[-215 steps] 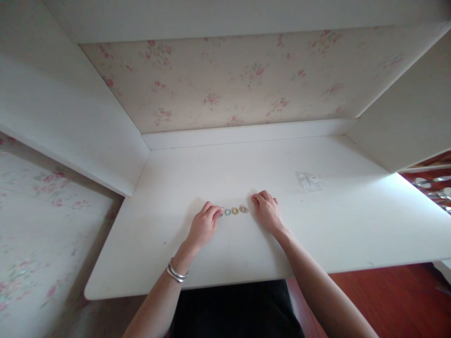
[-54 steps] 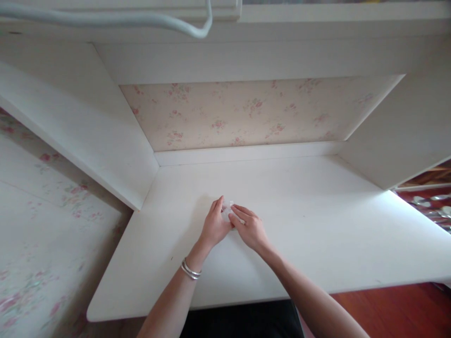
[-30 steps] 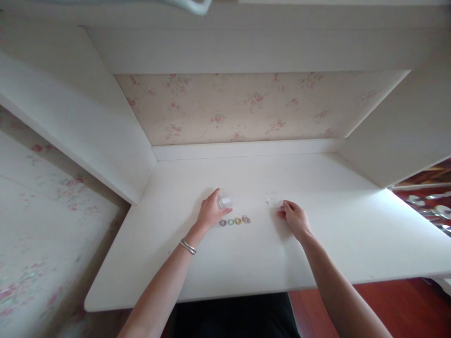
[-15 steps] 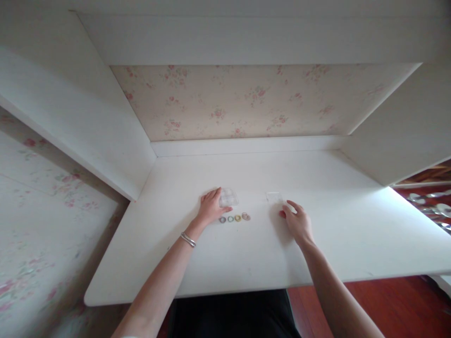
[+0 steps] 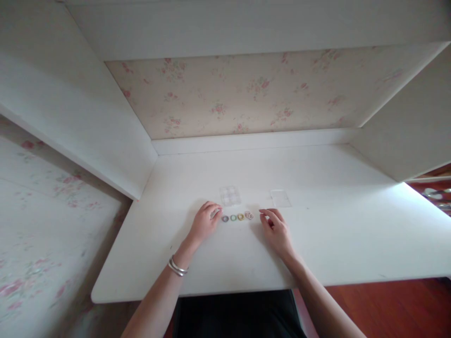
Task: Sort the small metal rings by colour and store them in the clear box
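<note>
A row of small rings lies on the white desk: a purple-grey ring (image 5: 225, 218), a green ring (image 5: 233, 218), a yellow ring (image 5: 241, 217) and overlapping pink rings (image 5: 249, 215). Just left of the purple-grey one is my left hand (image 5: 205, 219), its fingers curved with a gap to the thumb and nothing visible in it. My right hand (image 5: 278, 230) rests to the right of the pink rings, fingers loosely bent, apart and holding nothing. Behind the row sits a clear divided case (image 5: 230, 195). A clear flat lid (image 5: 281, 198) lies farther right, beyond my right hand.
The white desk (image 5: 338, 225) ends in a front edge close to my body. White panels (image 5: 416, 117) rise at both sides, with a low ledge (image 5: 253, 141) along the back. Floral wallpaper (image 5: 246, 94) covers the wall behind.
My left hand has left the clear case and come down beside the rings. From the clear lid, my right hand has moved left and nearer to the row. The view has shifted slightly.
</note>
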The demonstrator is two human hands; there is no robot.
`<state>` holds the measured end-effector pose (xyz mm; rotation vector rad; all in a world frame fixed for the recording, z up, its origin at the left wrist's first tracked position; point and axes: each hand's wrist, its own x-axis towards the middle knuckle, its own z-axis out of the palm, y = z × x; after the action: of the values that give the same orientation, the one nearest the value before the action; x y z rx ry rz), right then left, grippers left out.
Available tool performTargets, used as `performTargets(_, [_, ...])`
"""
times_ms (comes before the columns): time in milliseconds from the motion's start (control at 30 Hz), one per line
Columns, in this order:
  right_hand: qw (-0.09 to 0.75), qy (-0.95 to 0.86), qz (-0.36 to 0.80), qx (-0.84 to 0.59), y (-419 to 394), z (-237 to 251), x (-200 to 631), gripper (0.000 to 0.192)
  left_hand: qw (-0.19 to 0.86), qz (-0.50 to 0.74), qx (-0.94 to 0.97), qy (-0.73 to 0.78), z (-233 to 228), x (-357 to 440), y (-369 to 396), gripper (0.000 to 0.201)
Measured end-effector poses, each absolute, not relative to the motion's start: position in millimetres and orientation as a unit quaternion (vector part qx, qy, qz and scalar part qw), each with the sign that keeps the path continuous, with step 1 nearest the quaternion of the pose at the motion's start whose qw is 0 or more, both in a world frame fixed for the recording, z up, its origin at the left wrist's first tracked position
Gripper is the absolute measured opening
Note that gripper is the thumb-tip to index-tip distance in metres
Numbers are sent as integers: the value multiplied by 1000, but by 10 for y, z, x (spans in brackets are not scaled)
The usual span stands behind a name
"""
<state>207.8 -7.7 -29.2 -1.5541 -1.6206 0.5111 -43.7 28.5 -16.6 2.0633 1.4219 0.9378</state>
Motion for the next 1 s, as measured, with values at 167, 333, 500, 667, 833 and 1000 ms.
performTargets(167, [390,-658,201,-612,-79,-309,2053,29,228,274,791,497,-155,-415,69,16])
performTargets(333, [379,-677,192,-601,-89,-282,2055,28,186,240,807,507,-176,-346,77,15])
performTargets(500, [381,-670,195,-606,-82,-289,2064,28,198,252,797,512,-190,-324,87,15])
performTargets(667, [379,-674,196,-603,-85,-297,2079,27,248,292,771,508,-179,-344,88,16])
performTargets(833, [380,-673,201,-602,-85,-312,2094,27,297,329,732,516,-105,-334,138,21])
performTargets(1000, [384,-669,196,-605,-81,-323,2100,27,256,342,736,525,-26,-253,319,22])
